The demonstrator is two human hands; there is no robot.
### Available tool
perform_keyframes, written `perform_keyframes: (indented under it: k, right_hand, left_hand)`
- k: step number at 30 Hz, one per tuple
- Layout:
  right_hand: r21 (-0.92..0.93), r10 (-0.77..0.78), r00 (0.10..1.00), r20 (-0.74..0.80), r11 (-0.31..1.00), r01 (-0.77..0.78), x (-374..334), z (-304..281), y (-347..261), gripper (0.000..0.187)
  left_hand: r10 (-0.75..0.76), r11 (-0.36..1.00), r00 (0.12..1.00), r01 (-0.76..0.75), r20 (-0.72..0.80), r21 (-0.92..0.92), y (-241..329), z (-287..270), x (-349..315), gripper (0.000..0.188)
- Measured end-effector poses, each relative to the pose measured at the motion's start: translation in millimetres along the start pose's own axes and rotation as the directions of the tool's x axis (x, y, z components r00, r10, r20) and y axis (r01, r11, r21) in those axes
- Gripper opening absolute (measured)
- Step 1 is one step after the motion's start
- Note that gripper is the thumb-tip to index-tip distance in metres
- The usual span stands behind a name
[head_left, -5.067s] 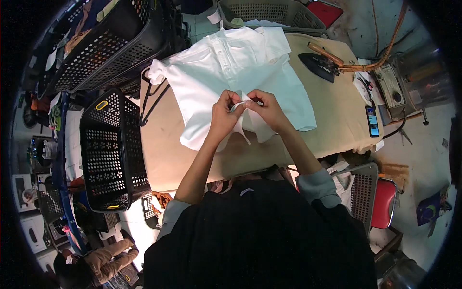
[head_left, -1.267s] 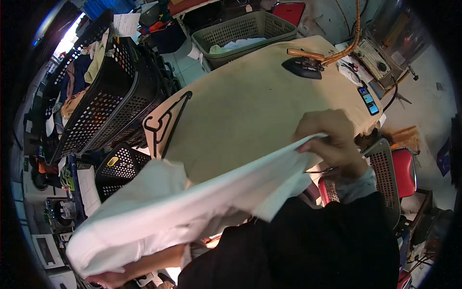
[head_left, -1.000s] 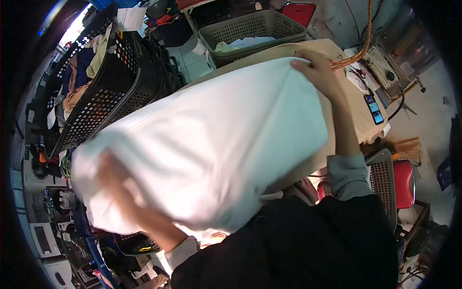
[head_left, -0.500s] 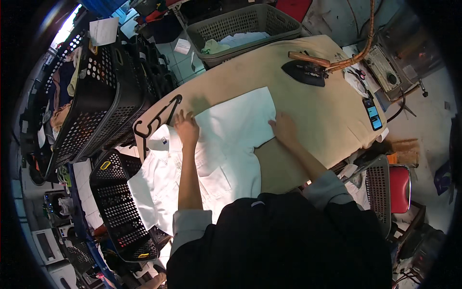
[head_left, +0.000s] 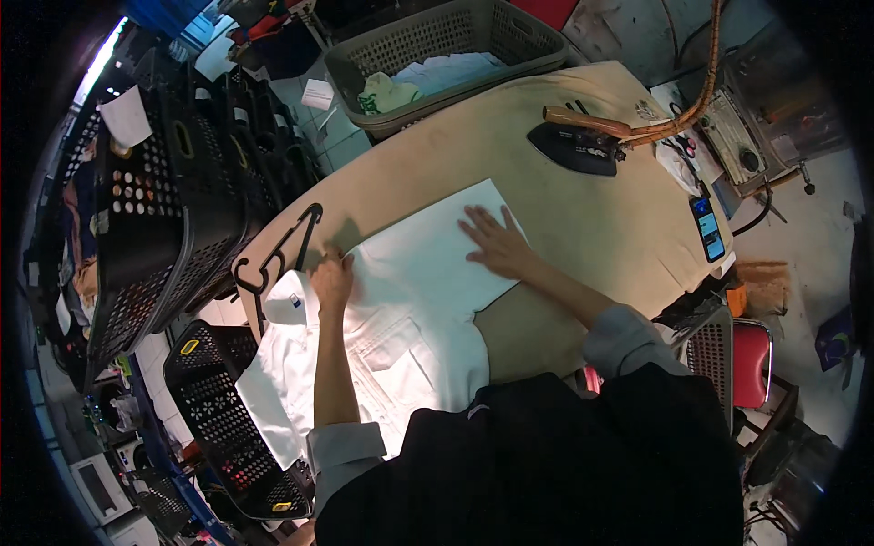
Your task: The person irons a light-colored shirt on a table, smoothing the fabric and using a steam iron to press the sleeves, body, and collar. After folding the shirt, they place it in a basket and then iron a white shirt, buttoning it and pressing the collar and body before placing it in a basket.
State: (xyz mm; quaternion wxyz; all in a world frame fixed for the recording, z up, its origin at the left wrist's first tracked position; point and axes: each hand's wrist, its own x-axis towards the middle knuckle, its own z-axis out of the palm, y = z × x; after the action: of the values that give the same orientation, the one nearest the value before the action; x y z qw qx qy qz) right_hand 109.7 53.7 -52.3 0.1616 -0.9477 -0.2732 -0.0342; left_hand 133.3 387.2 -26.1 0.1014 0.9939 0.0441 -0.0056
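Observation:
A white collared shirt [head_left: 414,300] with a chest pocket lies spread over a padded beige ironing table, one sleeve stretched flat toward the far right. My right hand [head_left: 496,244] rests palm down on that sleeve, fingers spread. At the shoulder near the collar, my left hand [head_left: 331,280] has its fingers curled together on the cloth, pinching it. Just beyond the collar lies a black hanger [head_left: 289,250]. The shirt's near part drapes off the table's left side, and my body hides some of it.
A black iron [head_left: 574,147] with a wooden handle sits at the table's far side, a wrapped cord rising from it. A phone [head_left: 706,227] lies at the right edge. Black baskets [head_left: 196,400] stand left; a grey-brown basket [head_left: 364,120] holds clothes behind the table.
My right hand has moved left from the sleeve's edge onto its top and flattened out. My left hand has closed at the shoulder. The sleeve lies straighter.

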Motion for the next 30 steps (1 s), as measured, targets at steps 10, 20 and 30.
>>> perform_keyframes:
  k: [10,20,30]
  right_hand:
    - [-0.476,0.381,0.923,0.054,0.822,-0.312,23,-172,215,0.037]
    - [-0.066,0.116,0.986,0.117,0.992,-0.109,27,-156,162,0.04]
    - [0.245,-0.191,0.944,0.268,0.961,0.125,36,-78,-76,0.018]
  left_hand:
    - [0.14,0.987,0.987,-0.145,0.085,0.064,-26,-20,12,0.04]
    - [0.046,0.979,0.952,-0.103,0.301,0.176,-51,-47,8,0.032]
    - [0.004,0.998,0.991,-0.012,0.133,0.06,-63,-74,-7,0.021]
